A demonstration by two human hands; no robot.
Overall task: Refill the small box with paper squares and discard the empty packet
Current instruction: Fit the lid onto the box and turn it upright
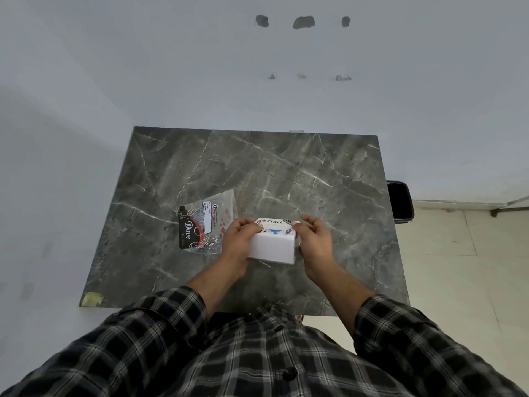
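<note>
A pale wall [200, 67] is seen to fill the upper part of the view; three dark holes [303, 22] are noted high on it, with three smaller marks below them. A dark grey marble-patterned table [286, 167] is set against this wall. A patch of yellowish tape [92, 298] is observed at its near left corner. Beyond the table's right edge, a black bin [400, 202] is seen standing on a light tiled floor [458, 267].

The lower part of the view is occupied by a black-and-white checked shirt [229, 362], with both sleeves rolled back from the forearms.

A flattened clear packet [204, 222], printed with a black panel reading "Dove" and a white label, is seen lying on the table just left of the hands. Whether anything remains inside it cannot be told.

The small white box [273, 242] is held over the near middle of the table, between both hands. The word "Dart" and a blue figure are read on its top face. The left hand [239, 239] is closed around the box's left side, with fingertips curled over the top edge. The right hand [313, 239] is closed against the right side, fingers bent over the far top corner. Whether the box touches the table cannot be told.
</note>
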